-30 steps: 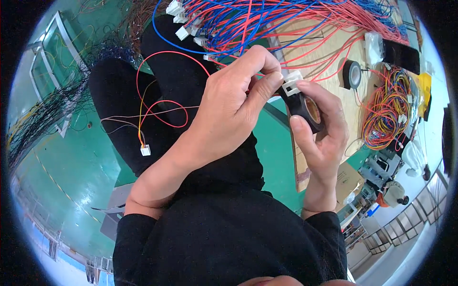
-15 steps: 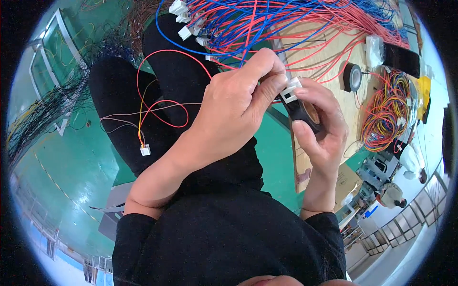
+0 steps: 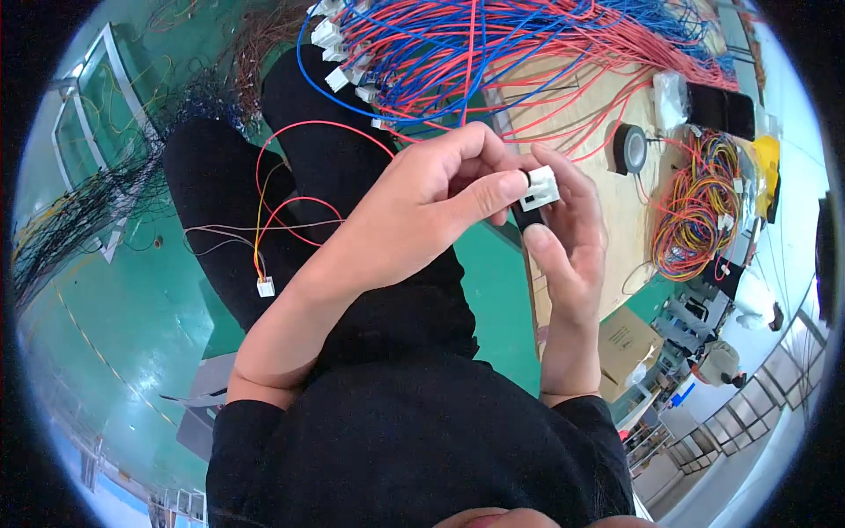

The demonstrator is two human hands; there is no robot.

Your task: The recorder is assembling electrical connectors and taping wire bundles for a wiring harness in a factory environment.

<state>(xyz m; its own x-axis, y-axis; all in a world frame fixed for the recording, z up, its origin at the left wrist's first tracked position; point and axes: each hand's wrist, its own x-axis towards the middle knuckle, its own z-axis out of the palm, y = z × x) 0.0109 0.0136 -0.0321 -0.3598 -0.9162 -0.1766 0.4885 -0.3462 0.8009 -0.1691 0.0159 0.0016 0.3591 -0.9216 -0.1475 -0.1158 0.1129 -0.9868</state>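
Observation:
A white plastic wire connector (image 3: 540,188) is pinched at the thumb of my left hand (image 3: 431,207), with the wires behind it hidden by the fingers. My right hand (image 3: 576,242) curls around the connector's other side, its thumb against a strip of black tape (image 3: 529,219) just below it. The tape roll in that hand is now mostly covered by fingers. A red wire (image 3: 290,128) loops out left of my left hand. Over my thigh hangs a small white connector (image 3: 265,287) on yellow, red and brown wires.
Red and blue wires (image 3: 440,66) with white connectors spread over the wooden board (image 3: 607,211). Right of them are another black tape roll (image 3: 629,149), a coil of multicoloured wires (image 3: 700,207) and a black phone (image 3: 720,111). A cardboard box (image 3: 629,343) stands below; people are in the background.
The connector has turned and my left thumb now lies along it. My right hand has closed further around the tape roll, hiding it. The view has shifted slightly.

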